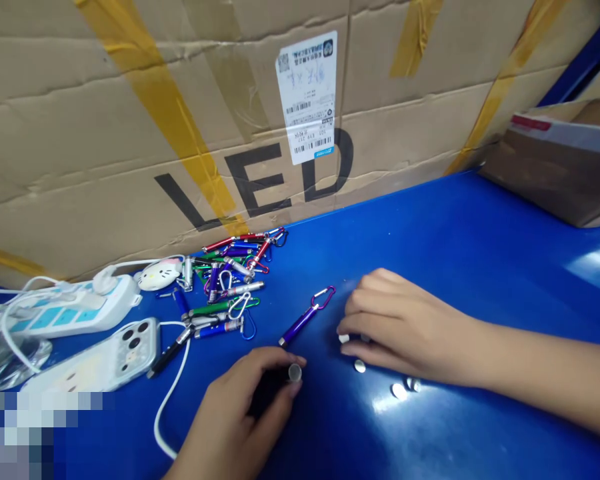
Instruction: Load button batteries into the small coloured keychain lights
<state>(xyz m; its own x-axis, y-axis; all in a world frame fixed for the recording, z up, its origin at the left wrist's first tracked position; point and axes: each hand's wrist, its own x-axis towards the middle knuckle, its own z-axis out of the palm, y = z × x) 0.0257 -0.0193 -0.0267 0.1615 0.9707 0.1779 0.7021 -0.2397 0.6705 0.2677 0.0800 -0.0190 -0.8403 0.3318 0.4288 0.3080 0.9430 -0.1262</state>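
My left hand (245,407) pinches a small silver button cell (295,373) between thumb and forefinger, its round face turned up. A purple penlight (300,325) with a purple carabiner lies just beyond those fingertips. To the right, my right hand (395,327) rests low over the table, fingers curled together, with a small shiny button cell (344,339) showing at the fingertips. Part of what is under this hand is hidden. Beside its thumb lies a loose button cell (360,366), and a few more button cells (399,391) sit nearer to me.
Left of centre is a pile of colourful penlights (230,267) with carabiners. Further left are a white power strip (80,307), a phone (100,357) and a white cable (173,400). A large cardboard box (130,133) walls the blue table's (430,233) back; another box (555,167) stands right.
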